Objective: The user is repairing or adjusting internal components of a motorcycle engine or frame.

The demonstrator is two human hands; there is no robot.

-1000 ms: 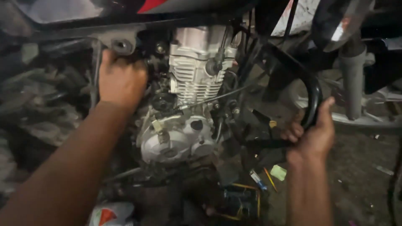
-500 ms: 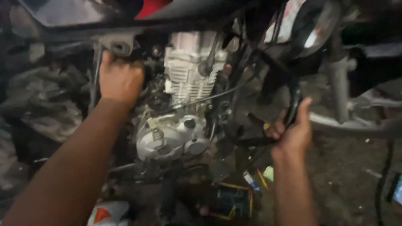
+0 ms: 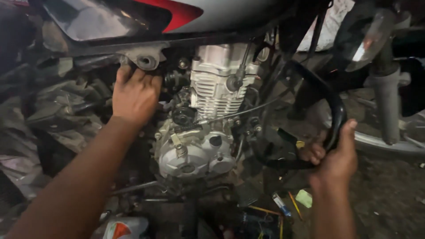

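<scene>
Here, right hand (image 3: 336,161) fingers clamped around curved black crash guard (image 3: 337,110) beside silver finned engine (image 3: 212,88).

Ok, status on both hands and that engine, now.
Left hand flat on frame behind the engine. Right hand gripping black crash bar. Cable crosses the engine front.

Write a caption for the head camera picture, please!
Left hand pressed beside a motorcycle engine, right hand gripping the black crash guard.

Black curved crash guard (image 3: 333,104) beside silver finned engine (image 3: 208,110), upright under bike frame (image 3: 146,59)
</scene>
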